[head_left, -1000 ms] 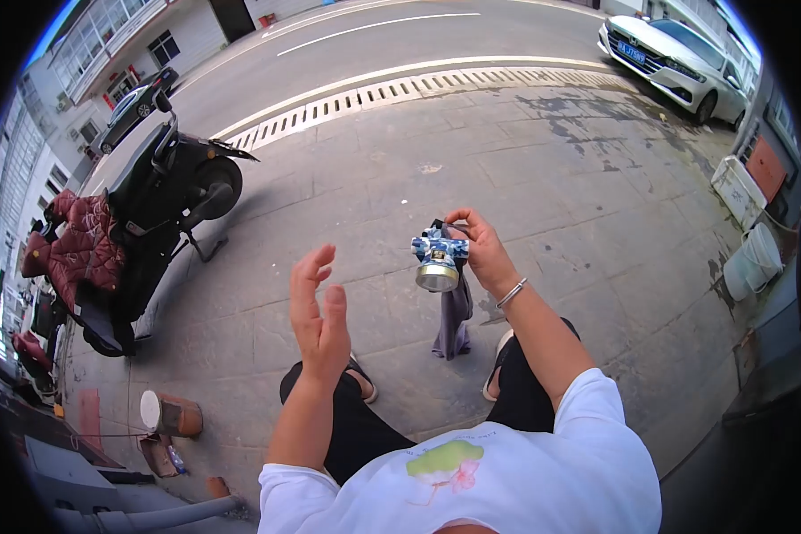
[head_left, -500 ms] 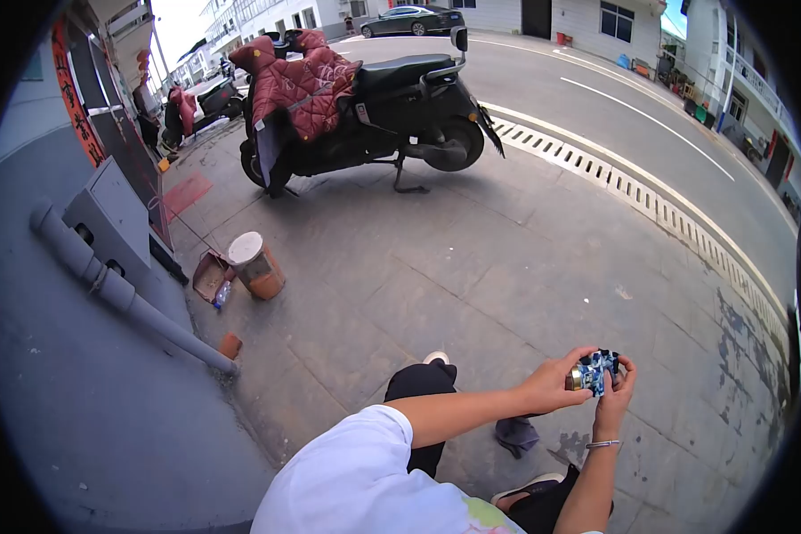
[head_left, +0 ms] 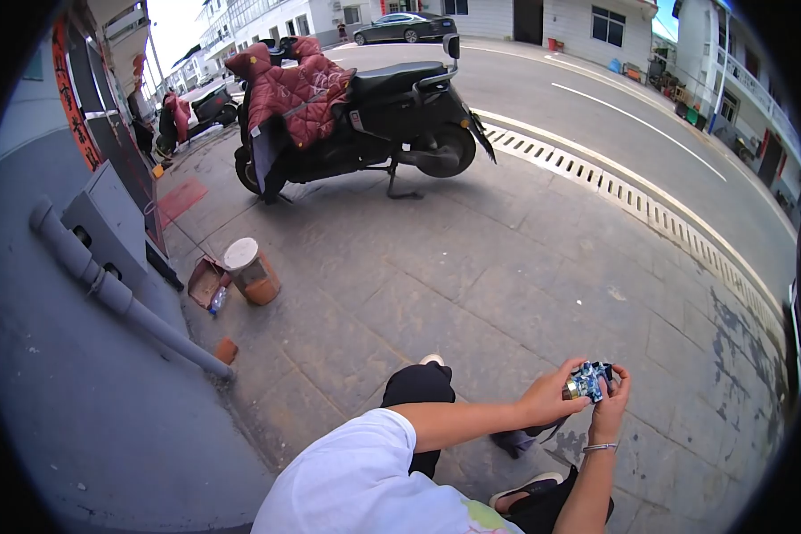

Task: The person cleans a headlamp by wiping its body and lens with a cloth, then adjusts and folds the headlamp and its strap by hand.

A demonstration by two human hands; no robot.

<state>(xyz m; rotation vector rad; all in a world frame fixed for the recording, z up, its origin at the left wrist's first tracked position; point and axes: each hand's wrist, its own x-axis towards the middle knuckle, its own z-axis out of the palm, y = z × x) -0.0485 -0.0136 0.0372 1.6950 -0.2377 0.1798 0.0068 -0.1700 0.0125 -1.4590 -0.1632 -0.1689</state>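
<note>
A small headlamp with a blue and white camouflage pattern and a gold rim is held between both hands at the lower right. My left hand grips its gold-rimmed lamp end. On the other side, my right hand has its fingers wrapped round the patterned body, a silver bracelet on the wrist. A dark grey cloth is low down between the legs, partly hidden by my left forearm. A dark strap runs down below the headlamp.
A black scooter with a red quilted cover stands ahead. Left are a round bin, a dustpan, a brick and a wall pipe. A slotted drain borders the road.
The view has swung left toward the scooter and wall. My left hand, empty and open a second ago, has come to the headlamp and closed on it.
</note>
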